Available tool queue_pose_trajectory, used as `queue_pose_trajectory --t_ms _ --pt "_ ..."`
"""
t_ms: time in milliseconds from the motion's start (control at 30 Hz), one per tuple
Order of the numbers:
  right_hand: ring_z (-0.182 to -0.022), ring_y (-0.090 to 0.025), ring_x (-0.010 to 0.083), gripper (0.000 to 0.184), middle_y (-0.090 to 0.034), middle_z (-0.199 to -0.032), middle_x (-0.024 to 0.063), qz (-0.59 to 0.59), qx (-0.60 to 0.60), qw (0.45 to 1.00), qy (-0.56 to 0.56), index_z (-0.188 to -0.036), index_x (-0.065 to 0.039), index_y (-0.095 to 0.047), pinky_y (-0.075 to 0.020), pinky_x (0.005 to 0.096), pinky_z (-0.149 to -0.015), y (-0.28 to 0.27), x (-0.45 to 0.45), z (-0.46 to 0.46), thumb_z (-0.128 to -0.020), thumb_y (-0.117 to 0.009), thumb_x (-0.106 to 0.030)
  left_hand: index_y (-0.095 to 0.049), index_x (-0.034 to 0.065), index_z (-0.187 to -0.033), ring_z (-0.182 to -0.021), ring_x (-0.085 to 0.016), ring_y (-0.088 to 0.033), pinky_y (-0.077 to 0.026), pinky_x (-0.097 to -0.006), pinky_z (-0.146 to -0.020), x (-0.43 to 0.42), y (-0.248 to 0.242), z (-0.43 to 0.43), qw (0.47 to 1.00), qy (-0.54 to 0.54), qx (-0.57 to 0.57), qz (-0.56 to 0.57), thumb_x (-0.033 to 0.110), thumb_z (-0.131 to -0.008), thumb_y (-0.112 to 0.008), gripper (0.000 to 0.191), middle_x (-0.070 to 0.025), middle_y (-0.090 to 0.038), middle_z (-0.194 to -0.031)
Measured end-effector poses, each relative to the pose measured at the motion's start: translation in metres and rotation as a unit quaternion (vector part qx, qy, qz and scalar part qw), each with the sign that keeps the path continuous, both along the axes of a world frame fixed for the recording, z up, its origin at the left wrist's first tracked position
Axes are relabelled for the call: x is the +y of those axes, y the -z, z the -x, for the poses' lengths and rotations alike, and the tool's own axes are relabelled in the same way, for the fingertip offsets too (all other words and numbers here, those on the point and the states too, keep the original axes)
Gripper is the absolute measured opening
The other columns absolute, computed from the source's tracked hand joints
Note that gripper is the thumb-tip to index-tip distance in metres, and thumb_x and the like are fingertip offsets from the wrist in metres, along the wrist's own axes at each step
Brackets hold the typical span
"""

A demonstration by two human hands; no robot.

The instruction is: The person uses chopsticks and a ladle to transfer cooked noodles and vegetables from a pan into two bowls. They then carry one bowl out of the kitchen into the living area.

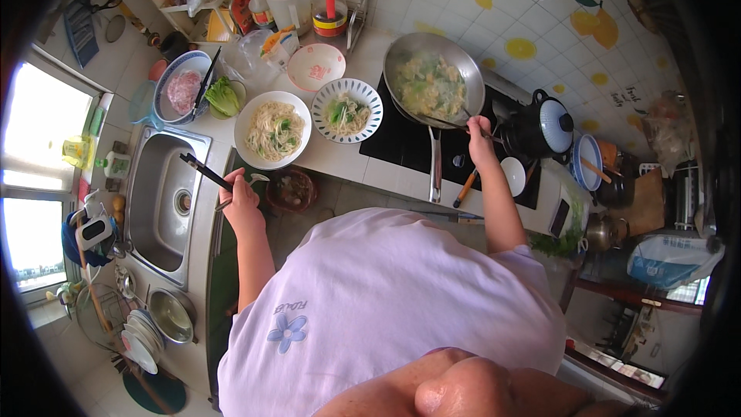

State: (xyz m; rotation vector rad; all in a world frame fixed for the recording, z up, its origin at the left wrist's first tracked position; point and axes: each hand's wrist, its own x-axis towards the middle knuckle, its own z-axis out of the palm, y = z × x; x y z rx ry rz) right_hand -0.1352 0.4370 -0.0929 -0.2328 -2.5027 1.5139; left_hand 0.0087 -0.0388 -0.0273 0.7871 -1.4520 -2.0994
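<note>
My right hand (480,138) grips a dark, slender spatula whose end reaches over the rim of a steel frying pan (393,78) on the cooktop. Steam rises from the egg-like yellow pieces and greens (431,86) in it. Off to the left, my left hand (238,192) is closed around black chopsticks (200,169) and a metal spoon (259,177), beside the sink. Between the hands, on the counter, stand a white bowl of noodles with greens (275,132) and a smaller patterned bowl of noodles (347,113). Behind them is an empty-looking pink-rimmed bowl (316,67).
A steel sink (159,202) lies at the left, near stacked plates (140,339). Raw meat (185,91) fills part of a blue-rimmed bowl beside lettuce (223,98). A lidded black pot (538,127), a small white bowl (513,176) and a phone (559,218) are at the right.
</note>
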Motion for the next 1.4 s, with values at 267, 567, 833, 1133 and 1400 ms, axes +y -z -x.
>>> queue_pose_trajectory --t_ms 267,567,833,1133,1400 --pt "-0.094 -0.054 0.0284 0.023 -0.056 -0.095 0.014 -0.024 0.104 0.994 -0.019 -0.098 -0.005 -0.051 -0.0414 0.0373 -0.084 0.059 -0.006 0.093 -0.092 -0.048 -0.027 -0.057 0.0034 -0.097 -0.046 -0.002 -0.027 -0.021 -0.0197 -0.041 0.004 -0.004 -0.011 0.999 -0.028 0.019 0.014 0.008 -0.092 -0.051 0.009 0.0061 -0.036 -0.059" --pt "-0.07 -0.061 0.0223 0.035 -0.06 -0.076 0.0095 0.018 0.068 0.997 -0.003 -0.089 -0.005 -0.055 -0.0488 0.0344 -0.07 0.065 -0.03 0.097 -0.097 -0.04 -0.035 -0.057 0.0036 -0.096 -0.045 -0.002 -0.026 -0.02 -0.0197 -0.04 0.002 -0.001 -0.036 0.997 -0.071 0.009 0.003 0.009 -0.092 -0.051 0.008 0.0067 -0.035 -0.058" --pt "-0.054 -0.058 0.0178 0.029 -0.061 -0.071 0.0099 0.425 -0.034 0.882 0.203 -0.091 -0.008 -0.046 -0.0472 0.0253 -0.052 0.064 -0.04 0.111 -0.097 -0.034 -0.034 -0.057 0.004 -0.096 -0.044 -0.001 -0.026 -0.02 -0.0195 -0.04 0.0 0.003 -0.04 0.997 -0.078 0.014 0.01 0.009 -0.092 -0.052 0.008 0.0071 -0.034 -0.057" --pt "-0.058 -0.059 0.0199 0.023 -0.061 -0.079 0.0111 0.596 -0.08 0.754 0.263 -0.106 -0.008 -0.043 -0.0471 0.0263 -0.05 0.057 -0.023 0.117 -0.091 -0.031 -0.02 -0.056 0.0037 -0.097 -0.045 -0.001 -0.027 -0.02 -0.0193 -0.041 0.003 -0.002 -0.027 0.998 -0.056 0.022 -0.006 0.01 -0.092 -0.052 0.009 0.007 -0.035 -0.058" --pt "-0.059 -0.058 0.019 0.018 -0.061 -0.073 0.011 0.617 -0.066 0.746 0.241 -0.097 -0.008 -0.047 -0.0456 0.0249 -0.051 0.02 0.003 0.111 -0.089 -0.033 -0.018 -0.056 0.0037 -0.097 -0.046 -0.002 -0.028 -0.021 -0.0193 -0.041 0.003 -0.004 -0.022 0.999 -0.036 0.014 -0.002 0.009 -0.092 -0.051 0.009 0.0063 -0.036 -0.059"
